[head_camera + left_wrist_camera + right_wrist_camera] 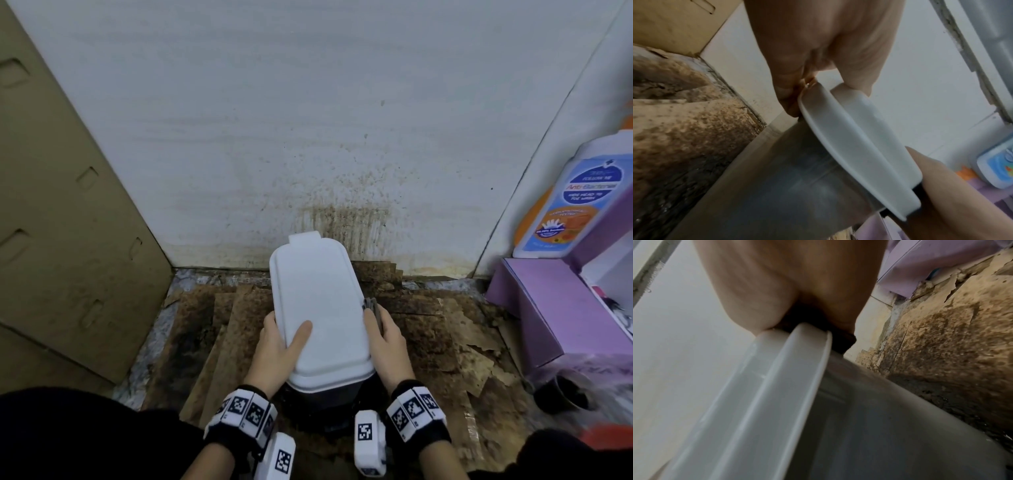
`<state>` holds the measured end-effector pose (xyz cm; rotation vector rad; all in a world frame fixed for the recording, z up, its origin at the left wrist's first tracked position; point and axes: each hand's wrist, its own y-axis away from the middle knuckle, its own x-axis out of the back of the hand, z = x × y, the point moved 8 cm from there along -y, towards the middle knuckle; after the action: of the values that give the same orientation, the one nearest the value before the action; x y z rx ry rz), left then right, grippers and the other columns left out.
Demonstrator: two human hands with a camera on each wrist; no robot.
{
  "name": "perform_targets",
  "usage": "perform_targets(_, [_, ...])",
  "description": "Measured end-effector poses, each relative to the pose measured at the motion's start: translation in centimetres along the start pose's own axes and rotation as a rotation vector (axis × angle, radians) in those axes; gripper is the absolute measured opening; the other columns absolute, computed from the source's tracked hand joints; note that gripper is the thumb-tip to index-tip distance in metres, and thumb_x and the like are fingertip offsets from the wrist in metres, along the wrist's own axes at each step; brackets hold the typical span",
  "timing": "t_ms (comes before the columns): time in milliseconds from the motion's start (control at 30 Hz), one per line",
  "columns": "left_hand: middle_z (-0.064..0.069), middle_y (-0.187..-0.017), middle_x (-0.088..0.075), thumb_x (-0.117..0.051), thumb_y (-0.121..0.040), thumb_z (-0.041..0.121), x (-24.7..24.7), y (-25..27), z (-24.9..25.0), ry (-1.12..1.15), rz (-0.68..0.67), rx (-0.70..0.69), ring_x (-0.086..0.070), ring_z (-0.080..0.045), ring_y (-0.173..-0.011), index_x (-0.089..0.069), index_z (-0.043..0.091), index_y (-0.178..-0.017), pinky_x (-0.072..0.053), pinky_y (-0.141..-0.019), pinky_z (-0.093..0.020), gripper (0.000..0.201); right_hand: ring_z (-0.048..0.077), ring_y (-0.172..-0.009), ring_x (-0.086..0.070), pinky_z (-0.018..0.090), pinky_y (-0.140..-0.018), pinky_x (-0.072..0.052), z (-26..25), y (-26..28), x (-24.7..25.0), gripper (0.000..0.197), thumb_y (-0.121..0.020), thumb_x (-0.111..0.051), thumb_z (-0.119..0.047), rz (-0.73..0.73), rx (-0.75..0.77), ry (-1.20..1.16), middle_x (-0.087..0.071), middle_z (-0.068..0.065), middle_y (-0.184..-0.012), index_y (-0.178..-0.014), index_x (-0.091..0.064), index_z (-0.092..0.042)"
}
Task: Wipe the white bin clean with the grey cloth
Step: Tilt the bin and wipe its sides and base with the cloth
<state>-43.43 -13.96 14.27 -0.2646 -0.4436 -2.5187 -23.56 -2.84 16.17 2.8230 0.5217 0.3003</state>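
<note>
The white bin (318, 301) stands on the dirty floor close to the wall, its lid shut; its body (787, 186) below the lid looks grey. My left hand (281, 337) grips the lid's left edge, thumb lying on top and fingers curled under the rim (793, 104). My right hand (385, 337) is at the lid's right edge and pinches the folded grey cloth (372, 306) against that rim. In the right wrist view the cloth (844, 344) shows as a dark wad between my fingers and the lid edge (807, 353).
Stained brown cardboard sheets (445, 329) cover the floor. A tall cardboard panel (68, 240) leans at the left. A purple box (555, 308) with a wash bottle (568, 205) on it sits at the right, and a dark pot (561, 394) lies near my right wrist. The back wall (342, 212) is spattered.
</note>
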Motion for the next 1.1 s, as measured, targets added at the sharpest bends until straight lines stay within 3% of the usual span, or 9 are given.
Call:
perform_targets(100, [0.008, -0.135, -0.056, -0.07, -0.079, 0.066, 0.3, -0.1, 0.6, 0.049, -0.053, -0.028, -0.059, -0.007, -0.117, -0.034, 0.022, -0.146, -0.051, -0.096, -0.031, 0.087, 0.009, -0.116, -0.056, 0.037, -0.103, -0.047, -0.2, 0.8, -0.1, 0.047, -0.1, -0.045, -0.049, 0.068, 0.027, 0.003, -0.059, -0.015, -0.126, -0.145, -0.044, -0.034])
perform_targets(167, [0.012, -0.134, -0.058, -0.07, -0.081, 0.062, 0.8, -0.3, 1.3, 0.064, -0.08, -0.071, -0.059, -0.003, -0.117, -0.04, 0.026, -0.143, -0.05, -0.098, -0.029, 0.078, 0.01, -0.114, -0.057, 0.036, -0.103, -0.047, -0.2, 1.6, -0.6, 0.044, -0.101, -0.043, -0.046, 0.121, 0.046, 0.003, -0.06, -0.013, -0.123, -0.144, -0.044, -0.033])
perform_targets(233, [0.014, -0.134, -0.061, -0.07, -0.085, 0.051, 1.3, -0.6, 1.6, 0.085, -0.122, -0.1, -0.061, -0.002, -0.119, -0.045, 0.029, -0.141, -0.05, -0.103, -0.034, 0.065, 0.011, -0.118, -0.055, 0.035, -0.105, -0.045, 0.3, 2.7, -1.2, 0.046, -0.102, -0.041, -0.047, 0.181, 0.057, 0.015, -0.058, -0.01, -0.13, -0.145, -0.043, -0.03])
perform_targets(333, [0.017, -0.134, -0.063, -0.069, -0.09, 0.05, 1.6, -0.8, 1.8, 0.084, -0.171, -0.126, -0.061, -0.005, -0.122, -0.047, 0.033, -0.143, -0.05, -0.105, -0.041, 0.06, 0.012, -0.134, -0.045, 0.042, -0.112, -0.04, 1.3, 3.6, -2.2, 0.056, -0.1, -0.038, -0.052, 0.236, 0.066, 0.013, -0.047, -0.009, -0.147, -0.151, -0.033, -0.03])
perform_targets(600, [0.025, -0.124, -0.066, -0.062, -0.096, 0.04, 1.5, 0.0, 2.1, 0.077, -0.102, -0.157, -0.061, 0.002, -0.117, -0.051, 0.036, -0.134, -0.05, -0.103, -0.033, 0.04, 0.013, -0.132, -0.046, 0.041, -0.113, -0.04, 0.2, 3.0, -1.9, 0.051, -0.102, -0.04, -0.044, 0.242, 0.101, 0.015, -0.049, -0.005, -0.146, -0.15, -0.038, -0.026])
perform_targets(700, [0.026, -0.126, -0.065, -0.062, -0.095, 0.043, 1.3, 0.1, 2.1, 0.066, -0.113, -0.148, -0.06, 0.003, -0.119, -0.048, 0.037, -0.137, -0.049, -0.105, -0.034, 0.044, 0.013, -0.128, -0.048, 0.04, -0.11, -0.042, 0.1, 2.8, -1.6, 0.049, -0.103, -0.041, -0.042, 0.242, 0.094, 0.014, -0.051, -0.005, -0.142, -0.149, -0.039, -0.027])
perform_targets(967, [0.021, -0.137, -0.058, -0.061, -0.087, 0.068, 1.3, -0.2, 1.0, 0.023, -0.144, -0.106, -0.049, -0.013, -0.134, -0.041, 0.053, -0.141, -0.042, -0.11, -0.048, 0.06, 0.015, -0.121, -0.054, 0.042, -0.108, -0.044, 1.4, 2.0, -0.8, 0.042, -0.104, -0.039, -0.038, 0.268, 0.056, -0.044, -0.059, -0.006, -0.131, -0.143, -0.048, -0.024])
perform_targets(1033, [0.016, -0.137, -0.057, -0.06, -0.085, 0.072, 1.3, -0.1, 0.9, 0.003, -0.149, -0.085, -0.05, -0.013, -0.132, -0.039, 0.055, -0.142, -0.042, -0.11, -0.046, 0.063, 0.019, -0.122, -0.056, 0.045, -0.109, -0.043, 2.1, 1.6, -0.3, 0.043, -0.103, -0.041, -0.041, 0.302, 0.008, -0.1, -0.061, -0.001, -0.133, -0.14, -0.051, -0.024])
perform_targets(1100, [0.013, -0.136, -0.051, -0.052, -0.088, 0.073, 1.4, 0.2, 1.2, -0.025, -0.135, -0.068, -0.051, -0.011, -0.128, -0.034, 0.058, -0.144, -0.039, -0.109, -0.036, 0.061, 0.018, -0.125, -0.053, 0.04, -0.111, -0.041, 1.6, 1.9, 0.5, 0.043, -0.104, -0.04, -0.039, 0.349, 0.029, -0.117, -0.058, -0.003, -0.136, -0.142, -0.049, -0.022])
